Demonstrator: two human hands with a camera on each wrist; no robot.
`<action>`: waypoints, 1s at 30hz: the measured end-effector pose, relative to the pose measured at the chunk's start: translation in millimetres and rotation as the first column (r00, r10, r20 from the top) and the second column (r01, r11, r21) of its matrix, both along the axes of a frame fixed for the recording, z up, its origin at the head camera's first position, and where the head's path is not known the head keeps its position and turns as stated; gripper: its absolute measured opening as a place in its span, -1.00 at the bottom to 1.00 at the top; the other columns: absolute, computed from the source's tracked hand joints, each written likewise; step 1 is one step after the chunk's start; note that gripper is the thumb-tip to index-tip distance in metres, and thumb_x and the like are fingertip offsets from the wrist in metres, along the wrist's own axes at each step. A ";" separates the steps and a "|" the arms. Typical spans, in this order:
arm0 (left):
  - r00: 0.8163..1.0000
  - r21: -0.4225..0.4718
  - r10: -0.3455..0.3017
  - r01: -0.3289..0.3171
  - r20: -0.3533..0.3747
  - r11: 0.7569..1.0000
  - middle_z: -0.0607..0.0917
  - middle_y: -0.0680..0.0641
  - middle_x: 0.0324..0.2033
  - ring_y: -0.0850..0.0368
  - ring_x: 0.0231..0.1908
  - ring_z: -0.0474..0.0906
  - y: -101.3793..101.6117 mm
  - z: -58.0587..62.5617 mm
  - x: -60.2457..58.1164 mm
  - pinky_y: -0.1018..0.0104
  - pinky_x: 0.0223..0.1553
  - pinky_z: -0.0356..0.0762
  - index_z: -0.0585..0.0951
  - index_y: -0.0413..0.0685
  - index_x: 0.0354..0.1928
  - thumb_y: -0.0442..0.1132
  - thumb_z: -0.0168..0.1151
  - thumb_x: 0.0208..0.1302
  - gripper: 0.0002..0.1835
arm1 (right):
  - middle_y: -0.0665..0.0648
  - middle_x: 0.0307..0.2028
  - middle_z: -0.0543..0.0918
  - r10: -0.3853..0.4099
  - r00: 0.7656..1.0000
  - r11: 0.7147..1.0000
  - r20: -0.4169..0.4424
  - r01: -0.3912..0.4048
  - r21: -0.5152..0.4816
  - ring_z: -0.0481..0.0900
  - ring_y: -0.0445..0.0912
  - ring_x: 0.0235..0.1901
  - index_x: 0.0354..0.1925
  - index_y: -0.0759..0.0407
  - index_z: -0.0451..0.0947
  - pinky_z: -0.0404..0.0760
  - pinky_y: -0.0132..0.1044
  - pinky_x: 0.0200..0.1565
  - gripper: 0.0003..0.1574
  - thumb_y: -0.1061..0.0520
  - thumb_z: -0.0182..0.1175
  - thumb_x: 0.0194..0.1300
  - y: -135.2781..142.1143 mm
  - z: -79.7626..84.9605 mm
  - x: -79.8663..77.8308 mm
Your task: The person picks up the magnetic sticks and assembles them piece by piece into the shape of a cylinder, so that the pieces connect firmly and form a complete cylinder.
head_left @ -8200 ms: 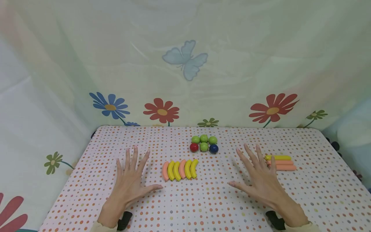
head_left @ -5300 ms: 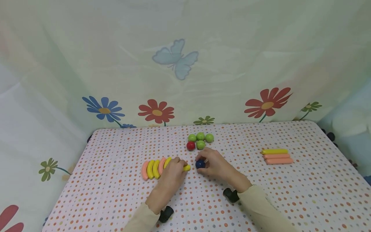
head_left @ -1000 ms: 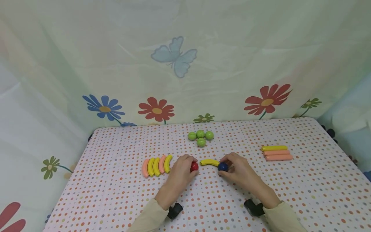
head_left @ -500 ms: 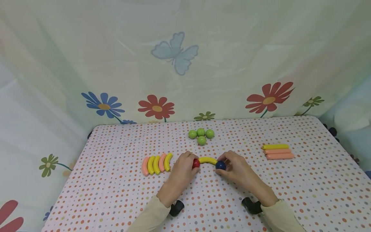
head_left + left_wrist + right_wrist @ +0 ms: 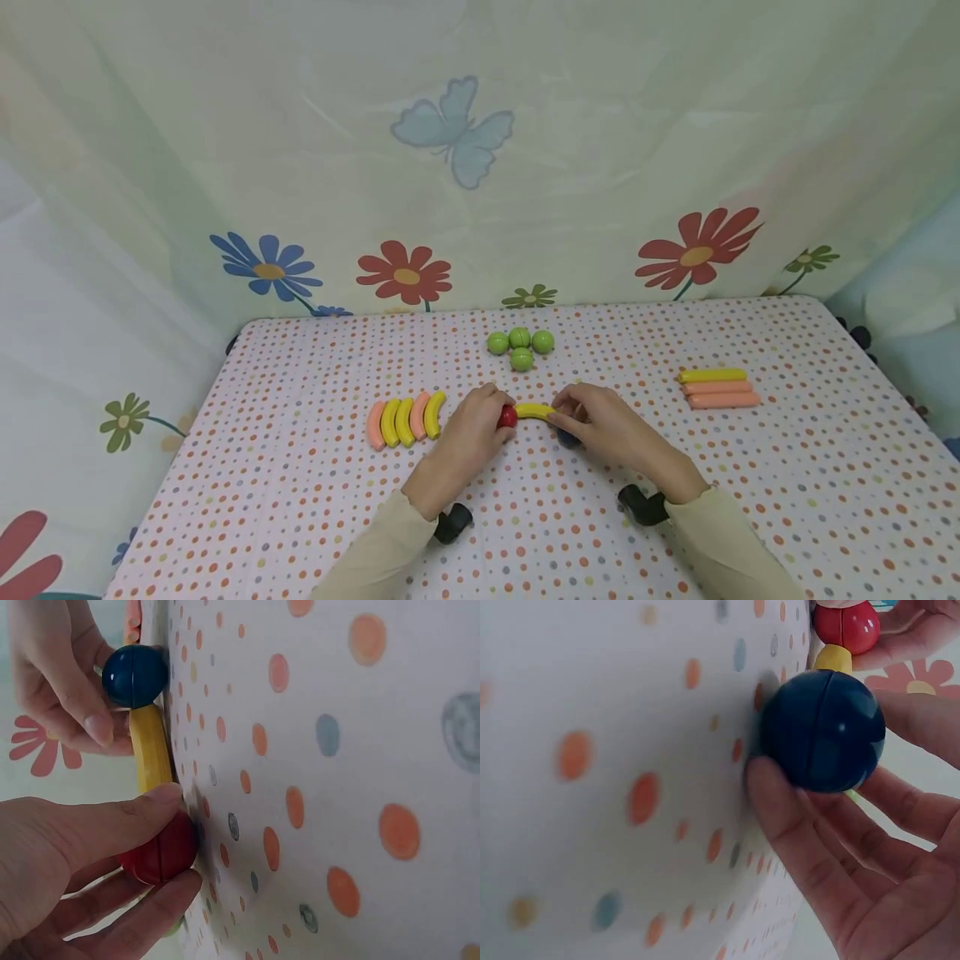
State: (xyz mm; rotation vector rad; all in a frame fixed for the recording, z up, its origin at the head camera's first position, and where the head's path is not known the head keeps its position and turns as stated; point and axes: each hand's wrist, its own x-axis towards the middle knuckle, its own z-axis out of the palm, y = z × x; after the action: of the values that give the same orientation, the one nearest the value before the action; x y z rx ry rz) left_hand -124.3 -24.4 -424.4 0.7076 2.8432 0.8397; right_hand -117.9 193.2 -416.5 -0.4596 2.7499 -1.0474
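Observation:
My left hand (image 5: pixel 467 433) pinches a glossy red ball (image 5: pixel 508 416) between thumb and fingers, down at the tabletop. A yellow curved stick (image 5: pixel 533 411) spans from this ball to a dark blue ball (image 5: pixel 821 731); in the left wrist view its ends meet both balls. Fingers of my right hand (image 5: pixel 611 429) curl about the blue ball, which is partly covered by that hand in the head view. There, the right thumb overlaps the stick's right end. Both balls show a seam around the middle.
Several green balls (image 5: pixel 521 359) cluster farther back. Left of my hands lies a row of pink and yellow curved sticks (image 5: pixel 405 421). Straight yellow and pink sticks (image 5: pixel 722 389) lie at right on the dotted tabletop (image 5: pixel 300 517). A flowered curtain (image 5: pixel 585 167) hangs behind.
Both hands have left their wide spread; the blue and red balls came forward from the cluster. One yellow curved stick left its row. Lately the red ball met it, and my right thumb shifted toward it.

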 end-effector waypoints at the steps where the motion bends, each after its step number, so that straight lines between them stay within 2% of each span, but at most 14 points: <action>1: 1.000 -0.003 -0.004 0.004 0.006 1.000 0.67 -0.15 -0.04 0.01 -0.01 0.61 -0.2 1.0 -1.2 0.24 0.00 0.67 0.69 -0.29 0.06 -0.36 0.51 0.28 -0.66 | -0.02 -0.36 0.63 0.010 1.000 1.000 0.013 -0.011 0.006 0.54 -0.21 -0.40 -0.10 0.28 0.66 0.57 -0.29 -0.32 -0.80 0.13 0.31 0.49 -1.9 0.8 -2.7; 6: 0.999 0.006 -0.028 0.028 0.040 1.000 0.69 -0.16 -0.03 0.02 -0.02 0.62 -2.5 1.8 -3.5 0.27 0.00 0.66 0.68 -0.27 0.09 -0.38 0.50 0.28 -0.64 | -0.01 -0.43 0.59 0.079 0.995 0.996 0.066 -0.081 0.025 0.46 -0.20 -0.46 -0.12 0.32 0.66 0.49 -0.34 -0.39 -0.85 0.22 0.33 0.43 -7.3 0.8 -12.9; 13: 0.996 0.001 -0.081 0.081 0.021 0.997 0.67 -0.13 -0.06 0.08 -0.06 0.61 -5.7 0.9 -3.9 0.35 -0.03 0.64 0.68 -0.25 0.11 -0.37 0.49 0.29 -0.64 | -0.01 -0.51 0.48 0.136 0.984 0.988 0.114 -0.142 0.053 0.35 -0.19 -0.54 -0.20 0.23 0.59 0.35 -0.37 -0.48 -0.86 0.21 0.38 0.38 -10.9 0.1 -17.7; 17: 0.996 0.016 -0.091 0.091 0.017 0.996 0.66 -0.11 -0.06 0.09 -0.06 0.62 -7.5 -0.4 -3.5 0.36 -0.01 0.64 0.67 -0.24 0.12 -0.31 0.54 0.25 -0.59 | 0.01 -0.50 0.49 0.125 0.983 0.989 0.135 -0.135 0.063 0.35 -0.17 -0.54 -0.18 0.24 0.58 0.35 -0.36 -0.47 -0.84 0.20 0.37 0.40 -11.0 1.4 -16.0; 20: 0.996 0.027 -0.086 0.085 0.015 0.996 0.65 -0.10 -0.03 0.09 -0.04 0.61 -10.5 -1.5 -2.8 0.35 0.02 0.63 0.65 -0.22 0.14 -0.22 0.59 0.21 -0.51 | 0.02 -0.49 0.49 0.088 0.983 0.993 0.162 -0.100 0.068 0.35 -0.16 -0.53 -0.17 0.23 0.57 0.35 -0.34 -0.46 -0.83 0.20 0.38 0.39 -9.6 1.8 -13.1; 25: 1.000 0.008 -0.010 0.010 -0.017 1.000 0.60 -0.12 0.04 0.06 -0.05 0.56 -26.3 2.6 -2.5 0.22 0.02 0.65 0.63 -0.16 0.19 -0.09 0.62 0.18 -0.41 | 0.03 -0.49 0.50 0.050 0.986 0.995 0.161 -0.063 0.081 0.37 -0.15 -0.53 -0.16 0.22 0.57 0.37 -0.33 -0.46 -0.83 0.19 0.38 0.39 -4.8 0.4 -8.6; 30: 0.988 -0.039 0.116 -0.120 -0.101 0.992 0.58 -0.17 0.00 -0.01 -0.12 0.55 -49.5 8.7 -7.7 0.14 -0.08 0.68 0.64 -0.22 0.15 -0.17 0.62 0.17 -0.45 | 0.03 -0.49 0.50 0.024 0.985 0.997 0.173 -0.037 0.071 0.38 -0.14 -0.57 -0.15 0.22 0.55 0.41 -0.31 -0.53 -0.81 0.17 0.38 0.40 4.0 -0.6 -4.2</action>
State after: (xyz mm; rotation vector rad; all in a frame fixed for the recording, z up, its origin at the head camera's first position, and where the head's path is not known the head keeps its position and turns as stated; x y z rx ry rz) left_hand -132.0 -73.9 -415.7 0.5960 3.0076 0.7735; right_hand -122.2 197.1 -417.1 -0.3803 2.6105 -0.9277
